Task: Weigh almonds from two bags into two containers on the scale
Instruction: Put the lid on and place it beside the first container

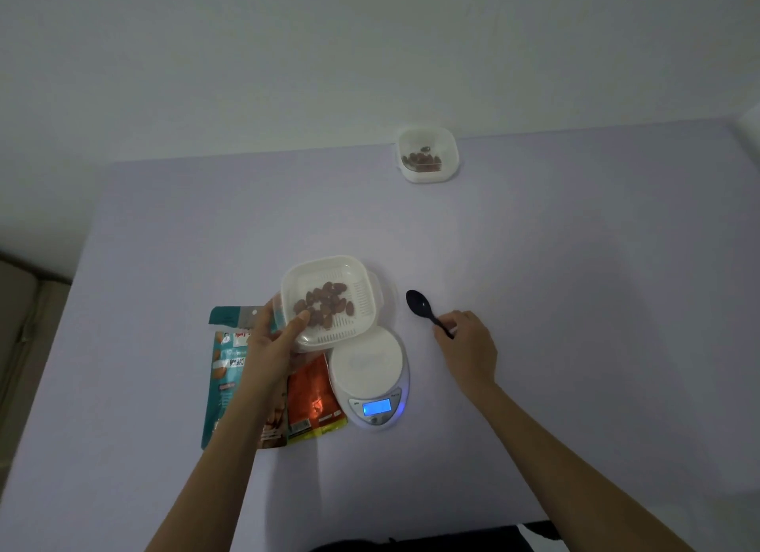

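Observation:
My left hand (271,341) grips the near left edge of a white square container (362,304) with several almonds (325,302) in it, held tilted above the far left of the white scale (370,366). The scale's blue display (376,406) is lit and its platform is bare. My right hand (466,341) pinches the handle of a black spoon (417,302) whose bowl lies on the table right of the scale. A second white container (427,154) with almonds stands at the table's far edge. A teal bag (224,370) and an orange bag (312,399) lie left of the scale, partly under my left arm.
The lilac table (575,263) meets a pale wall behind. Its left edge drops to a brown floor (24,325). A white object (750,123) shows at the far right corner.

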